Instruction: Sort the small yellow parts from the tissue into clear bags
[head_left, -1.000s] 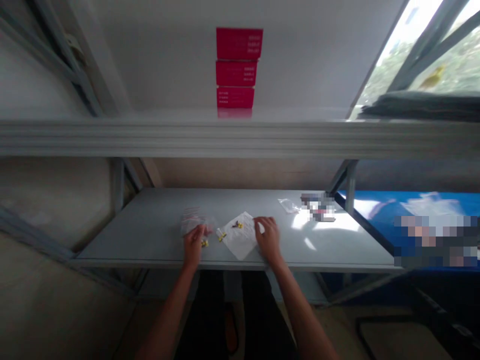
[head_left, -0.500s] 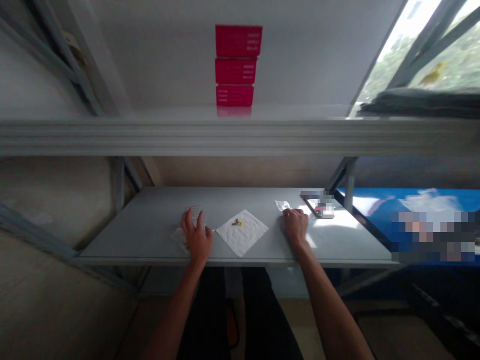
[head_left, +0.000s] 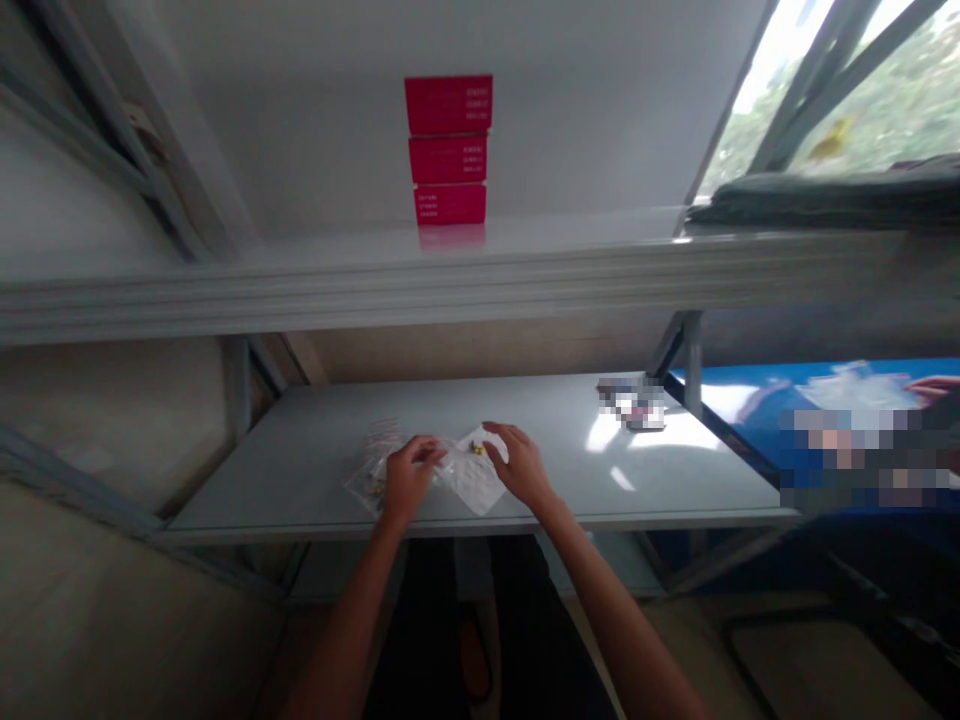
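A white square cloth or paper (head_left: 478, 492) lies cornerwise on the grey shelf table, with small yellow and dark pieces (head_left: 478, 448) near its middle. My left hand (head_left: 411, 475) is closed in a pinch at the left corner of that square, on what looks like a small clear plastic bag (head_left: 445, 452); its outline is faint. Over the square's right side, my right hand (head_left: 519, 465) has thumb and fingers apart and curved, close to the yellow pieces. A larger clear zip bag (head_left: 369, 482) with small brownish pieces inside lies left of my left hand, partly covered by it.
Three red boxes (head_left: 450, 158) stand stacked on the upper shelf, whose edge (head_left: 450, 292) crosses above the table. A phone-like object (head_left: 646, 425), partly blurred out, lies at the back right. Beyond the table is a blue surface (head_left: 739, 385) with clear plastic (head_left: 855, 385) and another person's hand (head_left: 932, 386).
My right hand has moved left from the table's right side to the white square. The small clear bag is gone from there. My left hand has shifted right, off the larger bag, and closed.
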